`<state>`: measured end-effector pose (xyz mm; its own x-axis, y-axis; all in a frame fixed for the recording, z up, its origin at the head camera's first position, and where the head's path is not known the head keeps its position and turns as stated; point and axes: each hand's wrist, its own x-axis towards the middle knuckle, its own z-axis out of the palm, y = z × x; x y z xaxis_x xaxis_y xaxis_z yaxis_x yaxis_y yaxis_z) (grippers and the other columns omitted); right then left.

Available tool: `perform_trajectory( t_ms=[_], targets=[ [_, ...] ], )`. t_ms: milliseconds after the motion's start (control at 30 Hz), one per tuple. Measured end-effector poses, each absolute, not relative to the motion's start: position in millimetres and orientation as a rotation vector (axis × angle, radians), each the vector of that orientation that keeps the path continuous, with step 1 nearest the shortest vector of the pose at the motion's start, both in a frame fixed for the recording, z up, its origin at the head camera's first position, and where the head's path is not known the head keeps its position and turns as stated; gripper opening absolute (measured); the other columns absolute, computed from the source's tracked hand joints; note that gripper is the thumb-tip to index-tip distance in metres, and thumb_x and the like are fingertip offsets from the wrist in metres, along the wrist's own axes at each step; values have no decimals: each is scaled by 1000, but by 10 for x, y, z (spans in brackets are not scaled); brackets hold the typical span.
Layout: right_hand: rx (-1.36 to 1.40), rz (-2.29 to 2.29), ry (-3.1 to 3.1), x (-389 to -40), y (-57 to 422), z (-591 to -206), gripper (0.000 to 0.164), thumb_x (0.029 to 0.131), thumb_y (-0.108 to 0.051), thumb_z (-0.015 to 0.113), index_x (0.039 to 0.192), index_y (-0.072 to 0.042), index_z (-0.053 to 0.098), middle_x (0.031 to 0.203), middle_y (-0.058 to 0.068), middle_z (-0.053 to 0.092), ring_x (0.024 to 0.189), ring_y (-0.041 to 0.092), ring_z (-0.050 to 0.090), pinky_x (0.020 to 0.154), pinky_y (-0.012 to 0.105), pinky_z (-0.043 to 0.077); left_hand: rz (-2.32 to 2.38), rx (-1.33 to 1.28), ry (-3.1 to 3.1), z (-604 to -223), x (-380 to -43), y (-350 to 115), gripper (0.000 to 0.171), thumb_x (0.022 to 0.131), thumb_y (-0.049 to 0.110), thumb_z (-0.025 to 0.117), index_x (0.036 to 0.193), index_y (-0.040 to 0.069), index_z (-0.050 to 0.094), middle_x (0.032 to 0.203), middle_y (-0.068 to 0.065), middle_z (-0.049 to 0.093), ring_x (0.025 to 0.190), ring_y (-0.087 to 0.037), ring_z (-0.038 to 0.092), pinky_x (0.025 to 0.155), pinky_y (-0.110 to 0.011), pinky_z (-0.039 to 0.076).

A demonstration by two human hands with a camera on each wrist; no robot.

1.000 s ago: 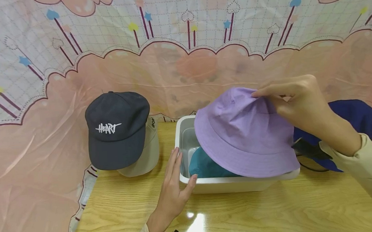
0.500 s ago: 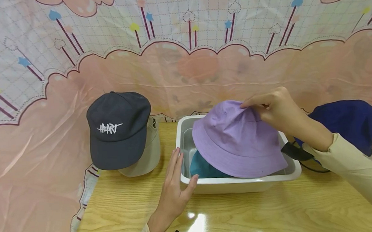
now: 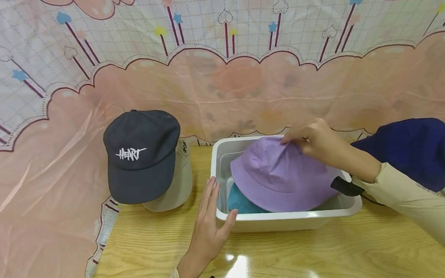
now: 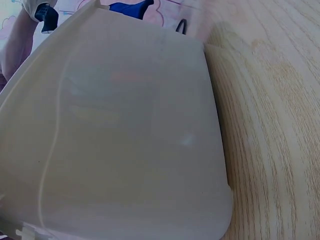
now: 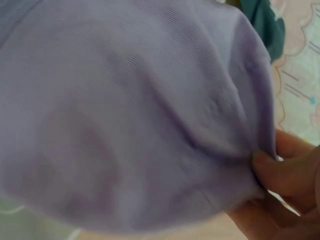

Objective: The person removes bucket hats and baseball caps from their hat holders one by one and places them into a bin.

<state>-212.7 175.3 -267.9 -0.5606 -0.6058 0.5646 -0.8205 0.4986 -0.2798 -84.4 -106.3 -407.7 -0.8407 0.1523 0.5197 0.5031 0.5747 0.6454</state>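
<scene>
A purple bucket hat (image 3: 281,173) sits mostly inside the pale plastic bin (image 3: 279,216), crown up and brim toward the front. My right hand (image 3: 317,140) pinches the top of its crown between thumb and fingers; the right wrist view shows the cloth creased at the fingertips (image 5: 265,162). Under the brim at the bin's left lies a teal cloth item (image 3: 242,200), partly hidden by the hat. With fingers straight, my left hand (image 3: 208,226) rests against the bin's left front corner. The left wrist view is filled by the bin's outer wall (image 4: 135,125).
Left of the bin, a dark cap (image 3: 142,156) lettered HEART lies over a beige cap (image 3: 179,187). A navy hat (image 3: 416,154) is at the right, behind my right forearm. The wooden table (image 3: 274,258) meets a patterned cloth (image 3: 228,96) at the back.
My right hand has moved left and down, lowering the purple bucket hat from above the bin into it. The left hand has stayed at the bin's corner.
</scene>
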Motion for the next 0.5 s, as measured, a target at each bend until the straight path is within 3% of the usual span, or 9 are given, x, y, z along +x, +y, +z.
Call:
perform_trajectory(
  t_ms=[133, 333, 500],
  targets=[
    [1296, 730, -2432, -2091, 1739, -2766, 38, 68, 26, 61, 82, -6, 76, 83, 2, 72, 79, 17, 67, 63, 31, 54, -1172, -537, -2393, -4083, -848, -1060, 71, 91, 27, 60, 148, 2, 26, 155, -12, 19, 142, -31, 16, 110, -48, 24],
    [1398, 649, -2477, -2045, 1741, -2819, 32, 72, 20, 65, 86, -7, 75, 86, 0, 70, 77, 15, 65, 61, 29, 53, -1164, -551, -2364, -4111, -855, -1061, 71, 91, 26, 60, 149, 4, 26, 155, -13, 20, 141, -32, 18, 109, -47, 26],
    [1459, 640, -2488, -2030, 1734, -2876, 35, 70, 22, 65, 89, -6, 74, 90, 2, 69, 83, 17, 66, 69, 33, 55, -1173, -553, -2355, -4123, -860, -1070, 71, 90, 24, 61, 148, 3, 26, 154, -13, 21, 141, -32, 18, 110, -46, 26]
  ],
)
